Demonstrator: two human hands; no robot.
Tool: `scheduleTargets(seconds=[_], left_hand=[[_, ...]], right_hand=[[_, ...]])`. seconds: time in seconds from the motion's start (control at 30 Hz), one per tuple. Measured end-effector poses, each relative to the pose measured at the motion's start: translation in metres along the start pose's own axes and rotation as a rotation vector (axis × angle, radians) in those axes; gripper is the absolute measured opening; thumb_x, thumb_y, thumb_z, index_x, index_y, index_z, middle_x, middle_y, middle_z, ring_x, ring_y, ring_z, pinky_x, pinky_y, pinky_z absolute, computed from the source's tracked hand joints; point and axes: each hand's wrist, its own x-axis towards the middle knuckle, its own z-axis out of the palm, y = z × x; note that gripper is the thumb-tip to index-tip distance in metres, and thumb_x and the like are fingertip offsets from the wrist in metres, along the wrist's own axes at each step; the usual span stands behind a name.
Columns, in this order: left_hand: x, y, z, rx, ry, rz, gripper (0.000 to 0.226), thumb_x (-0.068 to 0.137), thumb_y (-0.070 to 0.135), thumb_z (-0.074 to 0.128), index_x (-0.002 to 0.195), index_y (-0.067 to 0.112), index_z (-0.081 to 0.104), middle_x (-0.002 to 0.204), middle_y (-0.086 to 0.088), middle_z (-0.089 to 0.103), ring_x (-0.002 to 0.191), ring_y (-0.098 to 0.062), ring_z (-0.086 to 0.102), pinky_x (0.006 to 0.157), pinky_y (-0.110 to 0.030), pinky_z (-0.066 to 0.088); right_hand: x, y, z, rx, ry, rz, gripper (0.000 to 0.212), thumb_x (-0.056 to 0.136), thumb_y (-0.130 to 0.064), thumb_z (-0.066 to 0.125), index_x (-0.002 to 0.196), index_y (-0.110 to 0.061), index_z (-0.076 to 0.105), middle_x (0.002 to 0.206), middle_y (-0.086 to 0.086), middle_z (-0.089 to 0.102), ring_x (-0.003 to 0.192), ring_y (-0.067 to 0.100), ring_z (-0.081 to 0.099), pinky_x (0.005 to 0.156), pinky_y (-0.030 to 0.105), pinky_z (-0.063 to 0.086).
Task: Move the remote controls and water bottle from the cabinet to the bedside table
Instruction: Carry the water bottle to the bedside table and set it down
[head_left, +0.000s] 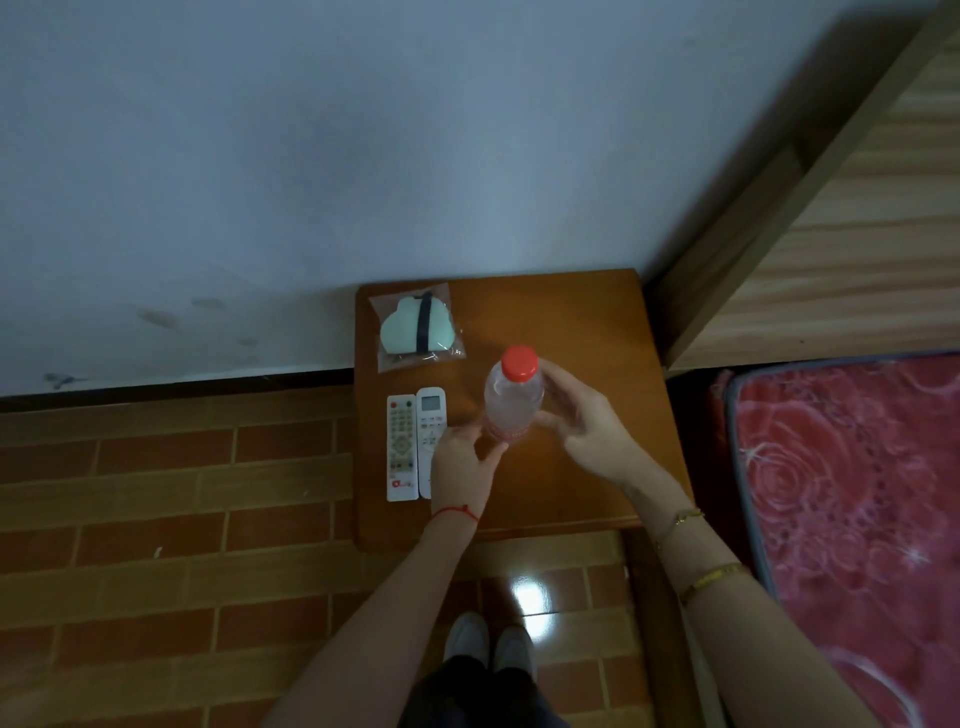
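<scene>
Fingers of both hands, left (462, 462) and right (587, 431), lightly cupped the upright bottle (513, 400) mid-table (597, 322). Two remotes (415, 447) lay just left, touching. Risk judged: an uneven release could topple the bottle onto them. Open room remained rightward, toward the bed-side edge.

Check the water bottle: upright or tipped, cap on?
Upright, capped. The water bottle stands on the bedside table, red cap on top, with the left hand and right hand at its sides.

Remotes (413, 447) left of bottle (513, 397) (on table (587, 332))
</scene>
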Motion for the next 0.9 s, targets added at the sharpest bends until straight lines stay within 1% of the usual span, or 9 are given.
scheduleTargets(seconds=[0.1,0.23,0.3,0.4,0.47,0.53,0.63,0.77,0.9], left_hand=[[-0.007,0.007,-0.016,-0.001,-0.065,0.039,0.052,0.085,0.027,0.070,0.134,0.025,0.054,0.116,-0.001,0.064,0.111,-0.015,0.058,0.095,-0.025,0.046],[-0.024,0.018,-0.046,0.024,-0.094,0.058,0.061,0.086,0.027,0.069,0.142,0.025,0.045,0.135,-0.003,0.057,0.128,-0.018,0.050,0.107,-0.034,0.043],[-0.034,0.026,-0.067,0.055,-0.080,0.044,0.061,0.088,0.027,0.067,0.143,0.023,0.043,0.140,-0.005,0.053,0.133,-0.021,0.045,0.108,-0.036,0.040],[-0.053,0.046,-0.108,0.130,-0.040,0.092,0.058,0.089,0.026,0.066,0.142,0.021,0.044,0.139,-0.008,0.053,0.132,-0.023,0.046,0.109,-0.039,0.043],[-0.067,0.061,-0.136,0.183,-0.017,0.139,0.057,0.089,0.025,0.067,0.142,0.019,0.046,0.138,-0.008,0.054,0.131,-0.023,0.047,0.109,-0.040,0.042],[-0.078,0.076,-0.159,0.224,-0.001,0.177,0.057,0.089,0.025,0.066,0.142,0.018,0.046,0.140,-0.005,0.054,0.132,-0.021,0.044,0.111,-0.037,0.039],[-0.099,0.107,-0.197,0.286,0.040,0.240,0.056,0.089,0.026,0.065,0.141,0.018,0.046,0.143,-0.004,0.052,0.136,-0.021,0.041,0.112,-0.037,0.035],[-0.136,0.148,-0.245,0.366,0.093,0.312,0.057,0.091,0.026,0.062,0.143,0.017,0.042,0.146,-0.004,0.047,0.139,-0.022,0.037,0.114,-0.037,0.031],[-0.170,0.169,-0.281,0.407,0.134,0.369,0.058,0.092,0.025,0.061,0.145,0.019,0.040,0.148,-0.003,0.045,0.141,-0.022,0.034,0.116,-0.039,0.032]], right_hand=[[-0.009,-0.005,0.000,-0.070,0.035,0.056,0.067,0.090,0.003,0.058,0.147,-0.023,0.035,0.150,-0.004,0.043,0.143,0.011,0.035,0.118,0.043,0.032],[-0.019,-0.015,0.001,-0.249,0.101,0.131,0.071,0.091,-0.003,0.061,0.152,-0.022,0.029,0.155,0.000,0.038,0.146,0.016,0.030,0.119,0.046,0.029],[-0.026,-0.027,-0.001,-0.326,0.134,0.201,0.071,0.092,-0.007,0.060,0.153,-0.021,0.026,0.158,0.003,0.033,0.148,0.019,0.024,0.121,0.043,0.024],[-0.044,-0.061,-0.011,-0.433,0.158,0.255,0.068,0.095,-0.011,0.057,0.154,-0.020,0.023,0.160,0.006,0.027,0.151,0.021,0.014,0.121,0.037,0.016],[-0.057,-0.088,-0.019,-0.497,0.178,0.233,0.065,0.096,-0.012,0.056,0.153,-0.016,0.025,0.159,0.007,0.029,0.151,0.023,0.014,0.122,0.036,0.015],[-0.068,-0.115,-0.026,-0.534,0.209,0.204,0.064,0.096,-0.012,0.056,0.153,-0.013,0.026,0.158,0.008,0.031,0.151,0.024,0.015,0.123,0.037,0.016],[-0.090,-0.163,-0.040,-0.590,0.235,0.148,0.062,0.097,-0.014,0.055,0.152,-0.012,0.027,0.157,0.009,0.032,0.151,0.026,0.016,0.123,0.043,0.018],[-0.125,-0.226,-0.056,-0.672,0.251,0.069,0.060,0.098,-0.018,0.054,0.152,-0.011,0.028,0.157,0.010,0.032,0.151,0.028,0.015,0.123,0.045,0.014],[-0.156,-0.267,-0.063,-0.717,0.265,-0.001,0.058,0.098,-0.023,0.053,0.151,-0.012,0.031,0.156,0.009,0.034,0.150,0.028,0.016,0.123,0.047,0.011]])
